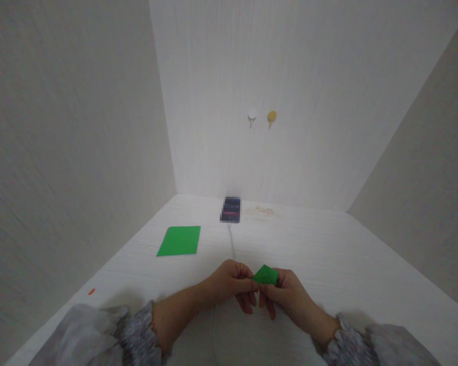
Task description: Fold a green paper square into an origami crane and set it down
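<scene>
A small folded piece of green paper point(266, 275) is held up above the white table, between my two hands. My left hand point(237, 283) pinches its left corner between thumb and forefinger, and a ring shows on one finger. On the other side, my right hand point(284, 291) grips the paper's right and lower edge with the thumb in front. The lower fingers of both hands curl beneath it. Part of the paper is covered by my fingers. Farther off to the left, a flat green paper square point(180, 240) lies on the table.
A phone-like device point(231, 210), blurred out, rests against the back wall with a white cable point(231, 241) running toward me. A small orange piece point(91, 291) lies at the left edge. Two hooks, white point(252, 116) and gold point(272, 117), are on the back wall. Walls stand on both sides.
</scene>
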A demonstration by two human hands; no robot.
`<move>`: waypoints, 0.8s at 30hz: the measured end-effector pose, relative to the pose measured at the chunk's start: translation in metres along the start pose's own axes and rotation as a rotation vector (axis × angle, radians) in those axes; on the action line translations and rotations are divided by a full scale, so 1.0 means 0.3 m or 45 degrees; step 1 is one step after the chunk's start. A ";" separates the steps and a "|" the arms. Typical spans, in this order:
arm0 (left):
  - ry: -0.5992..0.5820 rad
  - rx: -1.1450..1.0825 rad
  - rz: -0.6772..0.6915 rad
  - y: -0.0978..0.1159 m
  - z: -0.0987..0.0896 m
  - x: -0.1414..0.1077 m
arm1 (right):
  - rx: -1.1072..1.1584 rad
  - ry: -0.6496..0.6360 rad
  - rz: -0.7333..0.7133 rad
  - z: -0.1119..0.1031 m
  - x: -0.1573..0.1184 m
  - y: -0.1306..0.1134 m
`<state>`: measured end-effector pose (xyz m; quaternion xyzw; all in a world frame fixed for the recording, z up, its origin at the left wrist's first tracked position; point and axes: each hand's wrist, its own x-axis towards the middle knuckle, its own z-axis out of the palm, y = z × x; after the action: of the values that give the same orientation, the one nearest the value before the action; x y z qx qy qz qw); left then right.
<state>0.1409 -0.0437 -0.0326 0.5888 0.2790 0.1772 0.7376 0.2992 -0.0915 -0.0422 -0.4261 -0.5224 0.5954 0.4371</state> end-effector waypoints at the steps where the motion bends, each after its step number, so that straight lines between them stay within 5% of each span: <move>1: -0.007 0.000 -0.002 0.000 0.000 0.000 | 0.007 -0.006 0.000 0.001 -0.002 -0.001; 24: 0.124 -0.002 0.011 0.012 -0.017 -0.003 | 0.160 0.165 -0.130 -0.079 0.001 -0.024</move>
<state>0.1373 -0.0392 -0.0296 0.5802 0.3119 0.2091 0.7227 0.3225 -0.0849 -0.0373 -0.4083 -0.4757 0.5749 0.5257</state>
